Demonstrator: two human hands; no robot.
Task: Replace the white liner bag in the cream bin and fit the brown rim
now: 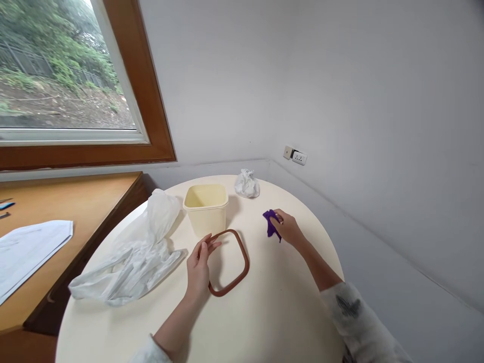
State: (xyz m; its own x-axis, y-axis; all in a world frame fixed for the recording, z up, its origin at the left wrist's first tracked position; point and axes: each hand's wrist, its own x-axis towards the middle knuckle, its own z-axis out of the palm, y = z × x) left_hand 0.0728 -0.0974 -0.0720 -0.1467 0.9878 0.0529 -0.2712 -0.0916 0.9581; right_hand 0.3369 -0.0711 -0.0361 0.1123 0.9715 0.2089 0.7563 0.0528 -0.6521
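My left hand (200,264) grips the left side of a brown square ring with rounded corners (246,262), its fingers curled over the frame. The ring is tilted above the table, just in front of a cream plastic bin (207,219). To the right, my right hand (289,228) pinches a crumpled purple cloth (270,224) that hangs from its fingers over the table. The bin stands upright with its top open, and its bottom inside is hidden from here.
A loose white plastic bag (139,267) lies spread over the left of the round cream table (264,312). Near the far edge sits a bunched-up white bag (247,183). A wooden desk (94,186) with papers (32,252) adjoins on the left; walls stand behind and to the right.
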